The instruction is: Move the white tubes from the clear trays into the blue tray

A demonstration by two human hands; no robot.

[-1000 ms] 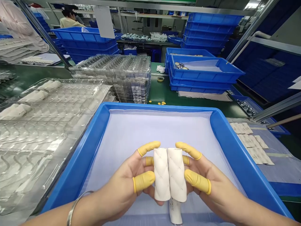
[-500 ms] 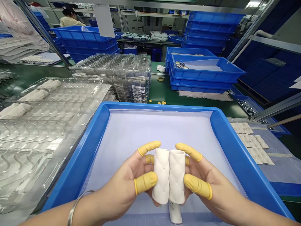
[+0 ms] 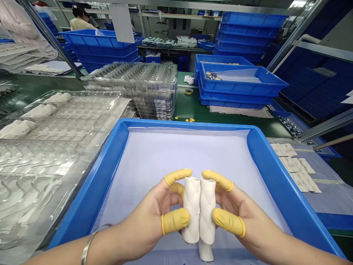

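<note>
Wearing yellow rubber finger cots (image 3: 175,221) on both hands and a silver-coloured metal bangle (image 3: 86,248) on the left wrist. Leaving a short white tubular piece (image 3: 205,252) low in front, probably lying on the tray lining, though too covered to be sure. Gripping a white, wavy-surfaced tubular sleeve (image 3: 191,211) between thumb and fingers of the left hand (image 3: 154,211), and pinching a matching white, wavy-surfaced sleeve (image 3: 207,213) likewise in the right hand (image 3: 242,209). Holding the pair side by side, nearly touching, over the near part of a thin white sheet (image 3: 154,154) lining a large blue plastic tray (image 3: 187,123).

Bringing the hands slightly closer together than half a second ago, lowering the pair a little and showing it narrower; judging from that, turning the sleeves in the fingers rather than setting either down.

Having, left of the tray, a clear moulded plastic tray (image 3: 68,129) carrying a few white padded pieces (image 3: 18,129); at the right, short rows of flat white marked pieces (image 3: 292,165). Facing, farther off, small yellow discs (image 3: 190,120), a tall stack of clear plastic trays (image 3: 154,88), a yellow tape roll (image 3: 188,91), stacked blue plastic bins (image 3: 237,88) and, well beyond, a co-worker in a pale yellow top (image 3: 79,24).
</note>
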